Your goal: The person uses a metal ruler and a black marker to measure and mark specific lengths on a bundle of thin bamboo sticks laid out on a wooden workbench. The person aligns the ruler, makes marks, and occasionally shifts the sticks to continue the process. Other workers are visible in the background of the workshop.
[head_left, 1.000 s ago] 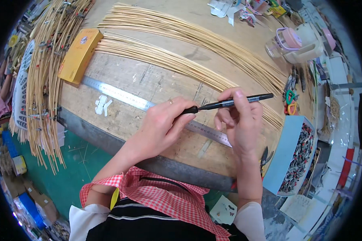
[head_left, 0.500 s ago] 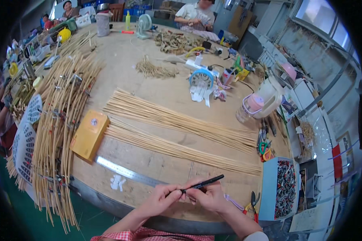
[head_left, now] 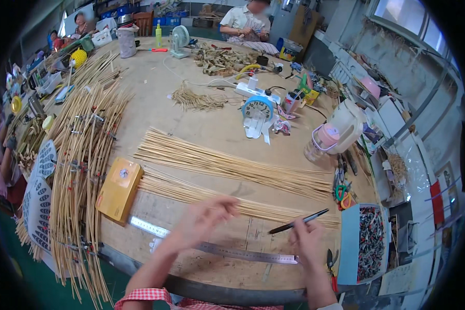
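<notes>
My right hand [head_left: 308,242] is closed around a slim black marker pen [head_left: 287,226], which tilts up to the right over the front of the table. My left hand [head_left: 204,221] is slightly blurred, its fingers apart and nothing seen in them, above the nearer bundle of thin straw-coloured sticks [head_left: 268,209]. A long metal ruler [head_left: 248,253] lies along the front of the table, partly covered by my left forearm. Beyond the nearer bundle lies a second, thicker bundle of sticks [head_left: 232,164]. At their left ends rests a yellow box [head_left: 120,190].
Left stands a heap of clipped long sticks [head_left: 80,170]. On the right are a blue box [head_left: 350,243] of small clips, pliers [head_left: 331,268], scissors [head_left: 342,195] and a pink-lidded jug [head_left: 325,137]. A blue clock [head_left: 258,109] stands farther back. A person [head_left: 248,28] sits across the table.
My hands have moved apart. The right carries the pen to the right; the left has let go and moved up and left. More of the ruler shows.
</notes>
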Action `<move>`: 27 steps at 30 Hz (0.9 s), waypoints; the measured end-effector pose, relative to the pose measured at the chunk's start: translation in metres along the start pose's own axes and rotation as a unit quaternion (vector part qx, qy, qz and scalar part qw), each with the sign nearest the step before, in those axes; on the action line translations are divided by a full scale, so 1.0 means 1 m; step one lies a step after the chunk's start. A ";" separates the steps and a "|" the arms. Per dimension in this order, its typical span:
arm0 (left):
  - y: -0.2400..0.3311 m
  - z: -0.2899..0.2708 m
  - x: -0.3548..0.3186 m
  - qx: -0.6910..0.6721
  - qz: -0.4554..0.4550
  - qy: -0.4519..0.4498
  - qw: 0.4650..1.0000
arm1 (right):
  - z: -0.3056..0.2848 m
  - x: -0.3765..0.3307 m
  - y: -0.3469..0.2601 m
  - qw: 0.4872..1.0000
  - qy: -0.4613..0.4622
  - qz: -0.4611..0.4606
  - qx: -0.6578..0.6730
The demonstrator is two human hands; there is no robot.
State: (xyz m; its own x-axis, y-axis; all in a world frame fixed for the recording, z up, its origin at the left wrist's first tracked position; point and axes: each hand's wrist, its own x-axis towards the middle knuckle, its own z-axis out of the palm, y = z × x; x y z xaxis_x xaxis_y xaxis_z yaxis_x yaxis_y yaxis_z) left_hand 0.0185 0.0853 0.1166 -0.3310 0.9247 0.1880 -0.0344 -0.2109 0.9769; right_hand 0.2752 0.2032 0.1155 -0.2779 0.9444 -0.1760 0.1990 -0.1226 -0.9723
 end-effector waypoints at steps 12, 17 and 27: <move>0.036 -0.075 0.065 0.129 0.113 0.100 0.980 | -0.128 0.062 0.084 0.880 0.179 -0.063 -0.435; 0.024 -0.104 0.054 0.015 0.122 0.105 0.987 | -0.156 0.069 0.106 0.822 0.192 -0.055 -0.534; 0.002 -0.147 -0.039 -0.142 0.145 0.243 0.949 | -0.155 0.071 0.095 0.784 0.213 0.029 -0.582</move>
State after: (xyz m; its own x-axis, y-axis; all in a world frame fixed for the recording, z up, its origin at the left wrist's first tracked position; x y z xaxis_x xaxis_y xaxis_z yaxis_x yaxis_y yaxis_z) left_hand -0.1072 0.0026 0.0967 -0.7587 0.5744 0.3074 -0.1053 -0.5738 0.8122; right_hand 0.4204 0.3062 0.0343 0.0527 0.9942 0.0935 0.9917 -0.0411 -0.1215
